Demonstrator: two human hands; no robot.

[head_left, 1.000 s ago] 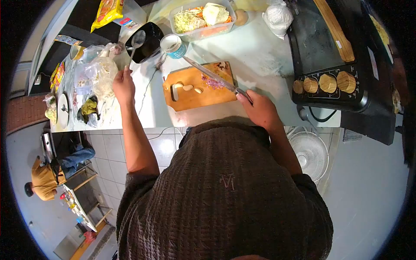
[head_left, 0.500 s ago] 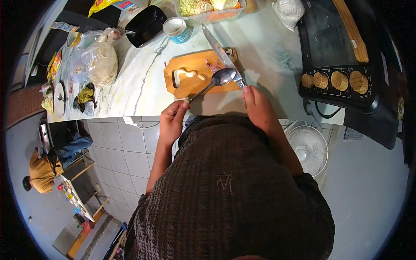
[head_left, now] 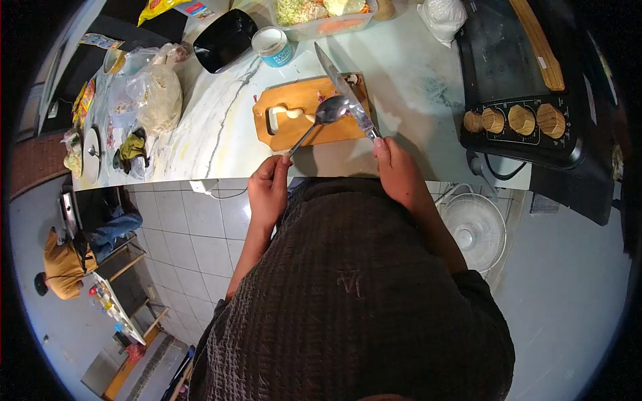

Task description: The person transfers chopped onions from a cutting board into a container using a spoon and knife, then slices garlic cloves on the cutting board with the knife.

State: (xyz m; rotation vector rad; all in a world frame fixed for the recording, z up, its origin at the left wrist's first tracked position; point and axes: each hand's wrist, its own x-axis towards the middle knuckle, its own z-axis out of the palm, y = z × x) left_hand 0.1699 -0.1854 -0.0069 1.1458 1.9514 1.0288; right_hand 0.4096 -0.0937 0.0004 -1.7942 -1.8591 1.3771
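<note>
My left hand [head_left: 269,187] is closed on the handle of a metal spoon [head_left: 332,109], whose bowl is over the wooden cutting board [head_left: 294,139]. In my right hand [head_left: 398,167] is a knife [head_left: 342,85], its blade angled up and to the left across the board, beside the spoon's bowl. Pale peeled cloves [head_left: 292,113] lie near the board's handle slot. Chopped purple bits are mostly hidden behind the spoon and blade. Beyond the board stands a blue and white tin [head_left: 273,47], next to a black container [head_left: 225,40].
A plastic box of cut vegetables [head_left: 324,25] and a white bag [head_left: 443,20] are at the back. To the right is a black griddle [head_left: 511,60] with wooden knobs. Plastic bags [head_left: 155,100] lie left. A seated person [head_left: 67,260] is far left; a fan [head_left: 468,234] stands below.
My left hand has come from the black container to the board with the spoon. The knife has tilted more upright, and the spoon's bowl has since shifted slightly left.
</note>
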